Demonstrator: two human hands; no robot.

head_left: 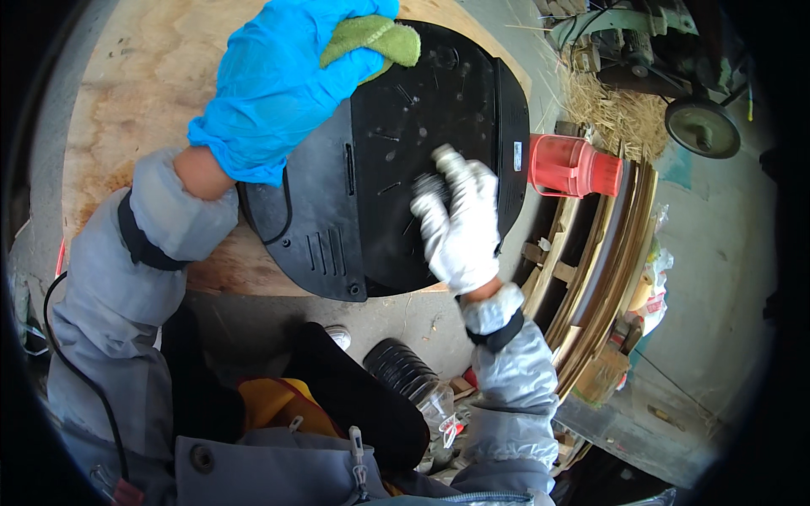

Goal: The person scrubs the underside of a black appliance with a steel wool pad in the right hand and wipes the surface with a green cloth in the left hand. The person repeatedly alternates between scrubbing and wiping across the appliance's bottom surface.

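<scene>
A black plastic panel (380,211) with rounded ends, vent slots and pale scuff marks lies on the plywood sheet. My left hand (274,84), in a blue disposable glove, grips a folded green cloth (371,42) near the panel's far edge. Over the panel's right half is my right hand (462,223) in a white knit glove, its fingers apart and slightly blurred. A dark patch shows at its fingertips; I cannot tell whether it is dirt on the glove. A thin black cable (287,211) loops over the panel's left part.
The plywood sheet (126,110) carries the panel. A red plastic jug (561,166) stands just right of it, beside stacked wooden strips (603,253). Straw and a wheeled machine (703,126) are at the far right. A large clear bottle (434,401) lies near my legs.
</scene>
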